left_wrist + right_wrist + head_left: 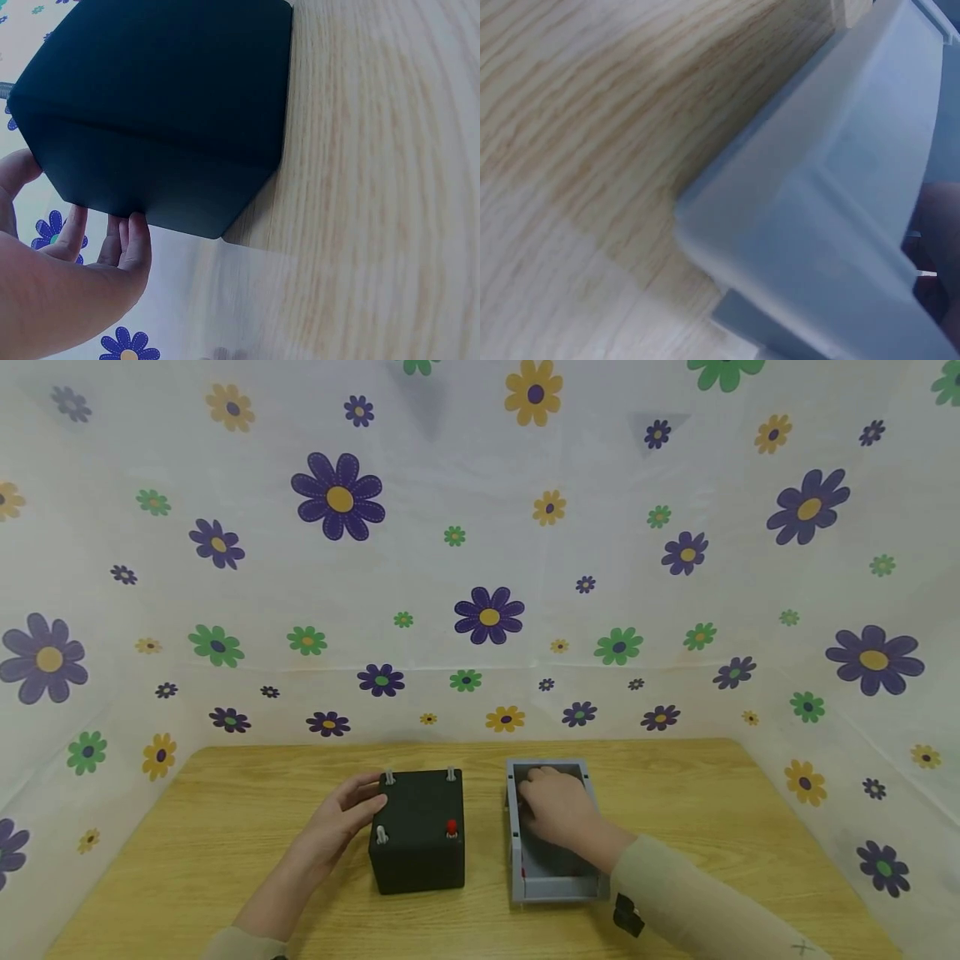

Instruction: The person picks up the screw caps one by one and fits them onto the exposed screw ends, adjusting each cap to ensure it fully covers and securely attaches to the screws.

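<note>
A black box (420, 810) with several small metal posts at its top corners, one of them red-capped (452, 828), stands on the table. My left hand (341, 827) grips its far left corner, thumb near the top edge and fingers round the far side. In the left wrist view the fingertips (136, 225) meet the edge of the black box (157, 127). To the right, my right hand (562, 810) reaches down into a grey open-topped bin (562, 888). Its fingers are mostly hidden inside, and I cannot tell what they hold. The bin's grey outer wall (802, 225) fills much of the right wrist view.
The wood-grain table (247, 802) runs under both things, with a strip of it between box and bin. A white flower-printed sheet (420, 568) encloses the back and sides. A black strap piece (628, 915) hangs at the right sleeve (690, 893).
</note>
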A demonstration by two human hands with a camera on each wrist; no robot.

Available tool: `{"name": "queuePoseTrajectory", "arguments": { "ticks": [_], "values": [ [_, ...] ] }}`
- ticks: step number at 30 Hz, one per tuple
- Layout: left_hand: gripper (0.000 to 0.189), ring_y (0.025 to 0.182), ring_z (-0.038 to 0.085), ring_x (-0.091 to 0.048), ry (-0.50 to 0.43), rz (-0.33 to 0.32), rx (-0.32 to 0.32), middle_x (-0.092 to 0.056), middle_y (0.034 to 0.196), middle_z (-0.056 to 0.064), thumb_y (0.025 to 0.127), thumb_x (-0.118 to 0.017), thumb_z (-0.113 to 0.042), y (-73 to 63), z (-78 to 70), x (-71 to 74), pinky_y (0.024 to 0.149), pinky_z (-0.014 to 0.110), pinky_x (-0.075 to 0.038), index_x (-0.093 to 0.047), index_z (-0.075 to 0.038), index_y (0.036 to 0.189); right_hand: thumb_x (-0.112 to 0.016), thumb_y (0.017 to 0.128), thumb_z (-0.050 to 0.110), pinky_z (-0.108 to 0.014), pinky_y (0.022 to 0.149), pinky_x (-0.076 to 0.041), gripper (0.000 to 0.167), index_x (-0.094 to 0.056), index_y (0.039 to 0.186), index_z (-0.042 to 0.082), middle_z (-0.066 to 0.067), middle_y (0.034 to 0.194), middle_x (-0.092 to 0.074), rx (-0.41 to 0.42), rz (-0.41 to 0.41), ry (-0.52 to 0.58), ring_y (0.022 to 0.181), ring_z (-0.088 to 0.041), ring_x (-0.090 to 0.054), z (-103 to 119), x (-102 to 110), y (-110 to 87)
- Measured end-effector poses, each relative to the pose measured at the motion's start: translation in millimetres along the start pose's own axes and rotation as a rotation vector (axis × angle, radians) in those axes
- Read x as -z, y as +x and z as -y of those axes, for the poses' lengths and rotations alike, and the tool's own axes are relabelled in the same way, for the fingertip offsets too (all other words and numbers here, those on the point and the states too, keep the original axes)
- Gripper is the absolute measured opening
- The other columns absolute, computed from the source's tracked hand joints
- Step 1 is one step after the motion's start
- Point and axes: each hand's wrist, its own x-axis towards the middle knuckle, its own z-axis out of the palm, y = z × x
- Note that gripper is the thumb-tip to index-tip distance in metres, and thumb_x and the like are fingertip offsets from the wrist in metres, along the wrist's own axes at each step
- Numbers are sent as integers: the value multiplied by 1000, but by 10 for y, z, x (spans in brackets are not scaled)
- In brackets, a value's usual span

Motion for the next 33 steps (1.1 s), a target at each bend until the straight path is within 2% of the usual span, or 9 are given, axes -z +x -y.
{"name": "queuePoseTrajectory", "arguments": {
  "ticks": [5,19,26,33],
  "values": [
    [63,138,23,-53,-2,-6,4,-42,162,23,109,-60,-23,-10,-15,-12,109,23,-46,-35,-3,163,-82,90,20,-34,64,-55,16,-71,81,11,-1,81,-65,14,-8,-10,77,-19,-63,-27,50,-5],
    [63,141,28,-51,-13,-2,6,-41,163,25,109,-60,-23,-7,-18,-43,113,28,-45,-34,-2,163,-82,83,14,-27,56,-42,21,-63,75,12,1,76,-56,60,-45,36,70,-14,-51,-111,149,-50],
    [62,137,22,-54,-16,-5,4,-42,163,24,109,-60,-21,-2,-19,-42,102,15,-46,-36,-2,162,-82,84,14,-26,59,-46,15,-67,80,13,1,81,-62,85,-68,21,72,-14,-54,-141,195,-60],
    [62,131,15,-56,-11,0,-2,-41,163,25,109,-60,-23,7,-29,-11,98,13,-47,-35,-2,162,-82,83,15,-24,57,-44,16,-66,81,14,1,82,-62,114,-97,11,71,-12,-50,-135,252,-27]
  ]
}}
